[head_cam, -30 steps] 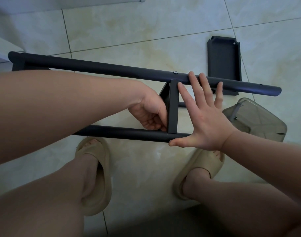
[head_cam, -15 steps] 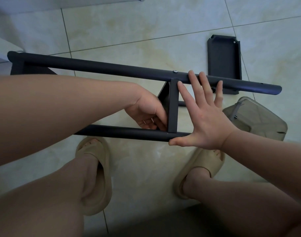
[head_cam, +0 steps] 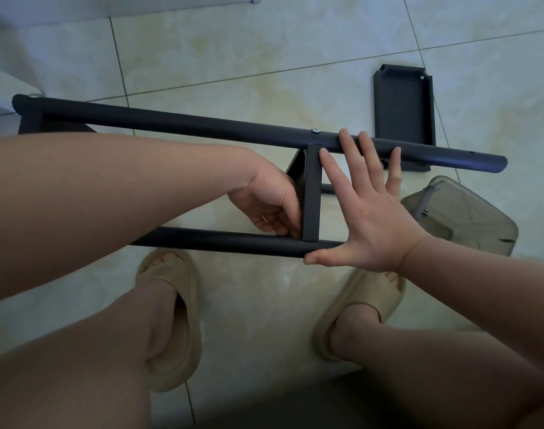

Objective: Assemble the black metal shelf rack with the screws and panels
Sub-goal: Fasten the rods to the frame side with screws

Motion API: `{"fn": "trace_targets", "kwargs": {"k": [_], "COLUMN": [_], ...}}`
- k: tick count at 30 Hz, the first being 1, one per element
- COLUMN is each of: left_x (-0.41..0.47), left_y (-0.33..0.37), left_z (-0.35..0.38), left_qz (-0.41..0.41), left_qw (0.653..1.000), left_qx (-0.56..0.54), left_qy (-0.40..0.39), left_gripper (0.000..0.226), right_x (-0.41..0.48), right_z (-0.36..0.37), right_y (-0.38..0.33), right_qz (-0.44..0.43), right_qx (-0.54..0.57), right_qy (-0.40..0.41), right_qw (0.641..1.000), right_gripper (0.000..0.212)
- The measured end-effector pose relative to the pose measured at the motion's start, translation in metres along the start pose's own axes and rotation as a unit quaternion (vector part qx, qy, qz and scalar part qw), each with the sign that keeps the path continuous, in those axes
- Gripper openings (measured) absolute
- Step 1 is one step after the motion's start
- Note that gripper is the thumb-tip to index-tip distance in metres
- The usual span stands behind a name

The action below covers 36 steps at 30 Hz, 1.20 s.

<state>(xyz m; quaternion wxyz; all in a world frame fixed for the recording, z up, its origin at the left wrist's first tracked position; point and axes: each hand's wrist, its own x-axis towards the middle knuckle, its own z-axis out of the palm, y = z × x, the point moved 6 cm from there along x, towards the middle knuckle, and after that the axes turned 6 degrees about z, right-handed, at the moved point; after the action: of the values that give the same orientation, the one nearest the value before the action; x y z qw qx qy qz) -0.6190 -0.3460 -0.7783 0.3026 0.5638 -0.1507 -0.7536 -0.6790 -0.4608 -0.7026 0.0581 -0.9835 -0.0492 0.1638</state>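
Observation:
The black metal rack lies on its side over the tiled floor. Its far tube (head_cam: 202, 126) runs left to right, with a silver screw head (head_cam: 315, 130) on top. A near tube (head_cam: 221, 241) runs parallel, and a black panel edge (head_cam: 310, 193) joins the two. My right hand (head_cam: 366, 212) lies flat with fingers spread, fingertips on the far tube and thumb on the near tube's end. My left hand (head_cam: 269, 205) is curled against the left face of the panel at the near tube; something small and thin glints between its fingers.
A loose black shelf panel (head_cam: 403, 106) lies on the floor beyond the far tube at the right. A translucent grey plastic box (head_cam: 468, 218) sits right of my right hand. My feet in tan slides (head_cam: 171, 320) stand below the rack. White furniture edges the far left.
My left hand has shifted slightly at the panel's lower joint, its fingers turning. The right hand and the rack have stayed in place.

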Motion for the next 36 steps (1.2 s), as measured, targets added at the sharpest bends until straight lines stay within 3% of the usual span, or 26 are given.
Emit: {"fn": "trace_targets", "kwargs": {"k": [10, 18, 36], "left_x": [-0.0036, 0.002, 0.0003], "left_y": [-0.0014, -0.0019, -0.0021], "left_z": [0.0008, 0.0002, -0.0014], "left_qz": [0.01, 0.023, 0.025], "left_qw": [0.999, 1.0, 0.999], "left_qx": [-0.03, -0.013, -0.031], "left_qy": [-0.026, 0.006, -0.001], "left_gripper": [0.025, 0.011, 0.021], "right_x": [0.0, 0.0004, 0.0001], "right_z": [-0.0005, -0.0006, -0.0006], "right_y": [-0.0008, -0.0005, -0.0002], "right_qz": [0.0, 0.003, 0.0], "right_qx": [0.002, -0.002, 0.004], "right_qy": [-0.002, -0.003, 0.001], "right_qw": [1.0, 1.0, 1.0], "right_gripper": [0.138, 0.139, 0.138]}}
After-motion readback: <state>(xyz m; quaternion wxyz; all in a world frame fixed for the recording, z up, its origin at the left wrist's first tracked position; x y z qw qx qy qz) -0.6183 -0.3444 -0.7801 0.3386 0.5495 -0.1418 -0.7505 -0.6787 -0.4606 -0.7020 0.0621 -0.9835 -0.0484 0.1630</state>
